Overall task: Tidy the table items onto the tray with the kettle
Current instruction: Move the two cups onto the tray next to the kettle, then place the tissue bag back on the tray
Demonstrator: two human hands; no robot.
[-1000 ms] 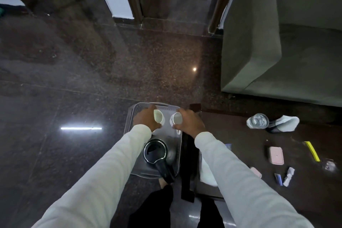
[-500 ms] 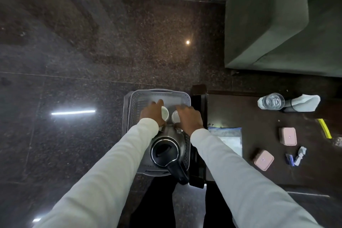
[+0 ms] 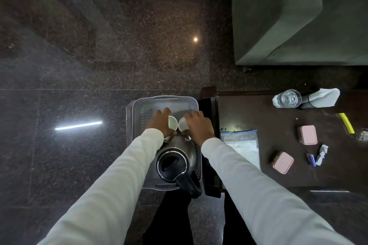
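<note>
At centre frame the tray (image 3: 137, 125) was grey with perforated walls, the kettle (image 3: 175, 157) steel with a black lid, both cups (image 3: 172, 122) white. At right, two boxes (image 3: 307, 135) were pink, a strip (image 3: 346, 123) yellow, the table (image 3: 249, 113) dark brown. The floor (image 3: 139, 55) was speckled dark granite; the sleeves (image 3: 111, 185) were off-white.

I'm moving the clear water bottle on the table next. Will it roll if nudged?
Probably. The water bottle appears to lie on its side on the table, so its round body could roll. The white cloth bundle beside it may block it on that side. It looks like clear plastic, so likely light and not fragile.
</note>
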